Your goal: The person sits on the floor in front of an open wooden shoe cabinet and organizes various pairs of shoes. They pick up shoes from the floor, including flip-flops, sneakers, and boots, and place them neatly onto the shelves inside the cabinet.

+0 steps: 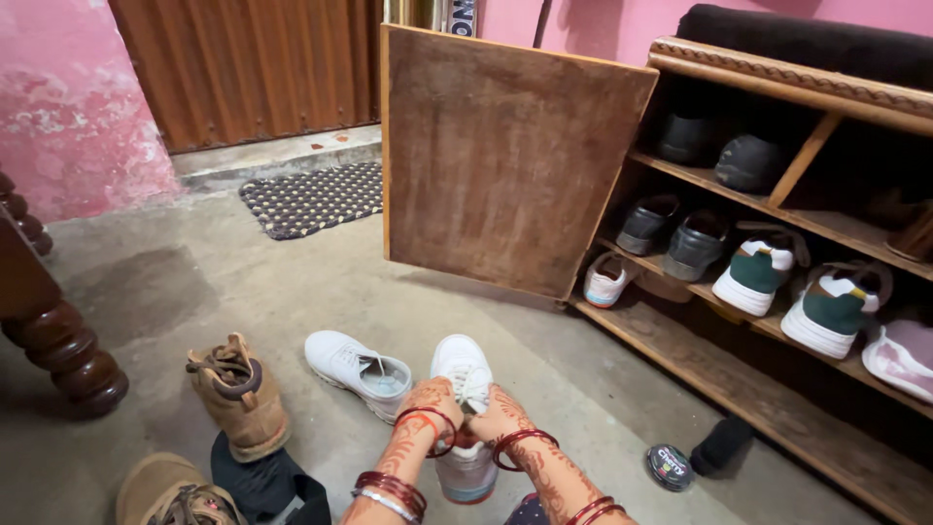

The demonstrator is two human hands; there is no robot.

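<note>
A white sneaker [464,389] stands on the concrete floor [292,282] right in front of the person, and the left hand [425,401] and right hand [498,413] close on it from either side at the laces and opening; keeping it steady probably calls for an even grip from both. Its white mate [356,367] lies just to the left, tan boots [236,394] farther left, a small round tin [670,466] to the right, and the open wooden shoe rack [739,292] beyond, nothing blocking the hands.

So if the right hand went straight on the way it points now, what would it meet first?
The right hand already rests on the white sneaker, pointing up-left. Past it, probably the left hand, then the second white sneaker; depth is unclear.
</note>
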